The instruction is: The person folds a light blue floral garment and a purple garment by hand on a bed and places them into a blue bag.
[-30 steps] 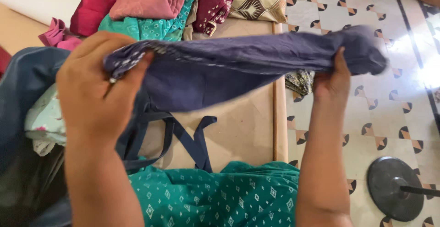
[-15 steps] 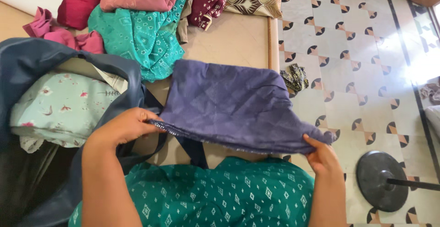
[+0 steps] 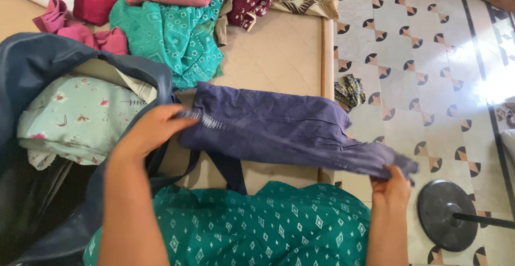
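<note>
Over the beige surface [image 3: 279,62] beside the open dark blue bag [image 3: 48,67], the left hand [image 3: 147,132] and right hand [image 3: 391,186] each grip an end of the navy cloth [image 3: 279,129], stretched between them

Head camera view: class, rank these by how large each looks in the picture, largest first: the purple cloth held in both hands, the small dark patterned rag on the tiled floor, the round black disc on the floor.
1. purple cloth
2. round black disc
3. small dark patterned rag

The cloth is held nearer the camera, which enlarges it.

Left hand [image 3: 153,132] and right hand [image 3: 390,186] stretch a purple cloth [image 3: 279,129].
</note>
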